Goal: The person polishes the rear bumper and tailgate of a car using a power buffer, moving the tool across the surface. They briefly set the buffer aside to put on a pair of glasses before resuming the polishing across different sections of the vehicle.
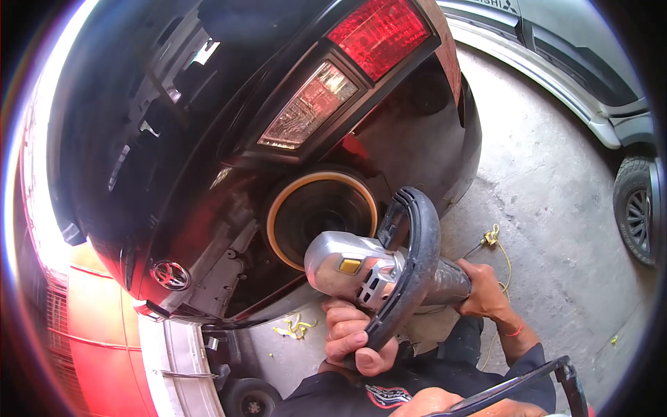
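Note:
A silver-and-black power polisher (pixel 340 260) with a yellow button is held in both my hands. My left hand (pixel 347 337) is closed around the lower end of its black loop handle (pixel 424 243). Around the rear of the polisher's body wraps my right hand (pixel 483 288), with a red string at the wrist. The round pad (pixel 323 208), orange at its rim and blurred in the middle, faces the dark car's rear panel (pixel 410 132) below the tail light (pixel 379 38). It seems to lie against the paint, though the polisher's head hides part of it.
Yellow cord (pixel 509 267) lies on the concrete floor (pixel 528 187) by my right hand. Yellow strips (pixel 295 326) lie on the floor to the left. A silver vehicle (pixel 590 55) stands at right. A red-and-white vehicle (pixel 104 326) is at lower left, near a wheel (pixel 251 403).

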{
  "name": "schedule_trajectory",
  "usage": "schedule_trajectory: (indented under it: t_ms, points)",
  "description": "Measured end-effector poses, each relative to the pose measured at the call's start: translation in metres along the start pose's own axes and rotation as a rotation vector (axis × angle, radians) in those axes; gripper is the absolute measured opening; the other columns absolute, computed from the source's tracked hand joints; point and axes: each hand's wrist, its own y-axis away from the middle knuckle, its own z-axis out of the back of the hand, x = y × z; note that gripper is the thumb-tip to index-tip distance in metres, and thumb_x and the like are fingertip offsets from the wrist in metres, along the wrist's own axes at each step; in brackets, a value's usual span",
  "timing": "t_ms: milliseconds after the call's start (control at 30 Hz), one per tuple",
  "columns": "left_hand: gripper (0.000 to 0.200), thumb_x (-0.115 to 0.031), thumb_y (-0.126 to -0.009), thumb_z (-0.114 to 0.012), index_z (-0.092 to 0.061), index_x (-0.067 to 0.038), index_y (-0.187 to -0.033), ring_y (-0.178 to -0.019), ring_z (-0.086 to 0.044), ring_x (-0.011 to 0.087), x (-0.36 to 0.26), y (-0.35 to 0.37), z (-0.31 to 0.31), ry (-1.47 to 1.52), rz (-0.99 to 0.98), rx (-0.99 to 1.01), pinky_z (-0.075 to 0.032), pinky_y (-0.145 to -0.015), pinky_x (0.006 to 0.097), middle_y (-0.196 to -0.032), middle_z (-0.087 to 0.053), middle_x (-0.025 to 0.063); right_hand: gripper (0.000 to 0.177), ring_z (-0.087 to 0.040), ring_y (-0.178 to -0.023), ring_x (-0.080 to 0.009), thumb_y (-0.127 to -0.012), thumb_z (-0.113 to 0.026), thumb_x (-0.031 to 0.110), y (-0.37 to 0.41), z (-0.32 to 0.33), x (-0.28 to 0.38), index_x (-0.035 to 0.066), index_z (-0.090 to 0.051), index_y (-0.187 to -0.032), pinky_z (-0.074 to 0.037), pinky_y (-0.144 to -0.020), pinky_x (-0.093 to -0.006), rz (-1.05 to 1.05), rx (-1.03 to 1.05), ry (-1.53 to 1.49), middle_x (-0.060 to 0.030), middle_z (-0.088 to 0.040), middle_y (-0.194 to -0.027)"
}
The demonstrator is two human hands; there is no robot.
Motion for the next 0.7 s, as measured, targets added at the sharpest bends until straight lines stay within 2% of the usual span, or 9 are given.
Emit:
schedule_trajectory:
  t_ms: [100,167,233,333,367,500,533,567,700]
  points:
    - [0.019,-0.025,-0.098,-0.057,-0.044,-0.015,-0.107,-0.065,-0.053,0.0177,-0.003,-0.006,-0.02,0.006,0.025,-0.039,-0.046,-0.073,0.0397,-0.078,-0.055,-0.0001,0.05,-0.067,-0.086,-0.0429,-0.056,-0.077,0.01,-0.002,0.012,-0.008,0.005,-0.065,-0.104,-0.054,-0.075,-0.0443,-0.051,-0.009,-0.029,-0.0212,-0.069,-0.088]
    - [0.02,-0.026,-0.098,-0.059,-0.045,-0.014,-0.106,-0.065,-0.054,0.0183,-0.005,-0.01,-0.036,-0.061,0.065,0.118,-0.047,-0.073,0.0401,-0.076,-0.055,0.0005,0.047,-0.066,-0.087,-0.0435,-0.057,-0.077,0.01,-0.003,0.027,-0.019,0.004,-0.065,-0.103,-0.054,-0.075,-0.0432,-0.054,-0.024,-0.065,-0.0219,-0.069,-0.089]
    - [0.025,-0.02,-0.091,-0.067,-0.047,-0.012,-0.105,-0.066,-0.056,0.0191,-0.001,-0.015,-0.064,-0.011,0.072,0.128,-0.048,-0.072,0.0418,-0.075,-0.056,0.0013,0.045,-0.066,-0.087,-0.0442,-0.059,-0.077,0.009,-0.006,0.04,-0.032,0.004,-0.065,-0.102,-0.054,-0.074,-0.0422,-0.055,-0.034,-0.1,-0.0225,-0.069,-0.089]
    - [0.031,-0.016,-0.086,-0.072,-0.052,-0.01,-0.109,-0.066,-0.057,0.0202,0.014,-0.029,-0.102,0.058,0.069,0.302,-0.049,-0.072,0.042,-0.078,-0.06,0.0023,0.042,-0.071,-0.088,-0.0394,-0.062,-0.076,0.007,-0.007,0.056,-0.057,0.0,-0.065,-0.102,-0.055,-0.074,-0.0383,-0.057,-0.128,-0.158,-0.0235,-0.07,-0.089]
    - [0.032,-0.014,-0.083,-0.073,-0.055,-0.009,-0.11,-0.066,-0.057,0.0206,0.016,-0.041,-0.118,0.056,0.073,0.378,-0.049,-0.072,0.0418,-0.079,-0.062,0.0024,0.043,-0.073,-0.089,-0.0334,-0.063,-0.076,0.006,-0.01,0.061,-0.066,-0.001,-0.065,-0.104,-0.055,-0.076,-0.0369,-0.08,-0.165,-0.244,-0.0222,-0.071,-0.09]
    - [0.024,-0.009,-0.074,-0.069,-0.067,-0.004,-0.097,-0.052,-0.052,0.0185,0.037,-0.064,-0.198,0.131,0.029,0.293,-0.042,-0.061,0.0335,-0.062,-0.056,0.0013,0.045,-0.07,-0.09,-0.0178,-0.067,-0.075,0.005,-0.022,0.073,-0.084,-0.003,-0.065,-0.11,-0.054,-0.08,-0.0341,-0.13,-0.257,-0.461,-0.0149,-0.074,-0.093]
    - [0.024,-0.009,-0.071,-0.069,-0.069,-0.005,-0.094,-0.052,-0.051,0.018,0.042,-0.066,-0.215,0.125,0.005,0.281,-0.041,-0.061,0.0322,-0.062,-0.056,0.0009,0.043,-0.067,-0.087,-0.0163,-0.07,-0.076,0.005,-0.027,0.08,-0.074,-0.001,-0.066,-0.111,-0.054,-0.082,-0.0339,-0.126,-0.272,-0.478,-0.0111,-0.073,-0.095]
    - [0.026,-0.009,-0.075,-0.066,-0.068,-0.002,-0.1,-0.053,-0.051,0.0184,0.048,-0.069,-0.228,0.153,-0.001,0.298,-0.04,-0.06,0.0345,-0.061,-0.056,0.0029,0.037,-0.066,-0.088,-0.0148,-0.077,-0.075,0.01,-0.031,0.081,-0.071,-0.001,-0.066,-0.111,-0.053,-0.079,-0.0332,-0.121,-0.298,-0.508,-0.0097,-0.073,-0.094]
    - [0.028,-0.009,-0.071,-0.068,-0.07,-0.002,-0.098,-0.052,-0.051,0.0187,0.051,-0.072,-0.245,0.079,-0.016,0.331,-0.04,-0.06,0.0334,-0.06,-0.055,0.0029,0.028,-0.063,-0.086,-0.0118,-0.085,-0.07,0.019,-0.036,0.06,-0.086,0.0,-0.067,-0.106,-0.052,-0.073,-0.0319,-0.146,-0.253,-0.599,-0.0068,-0.071,-0.089]
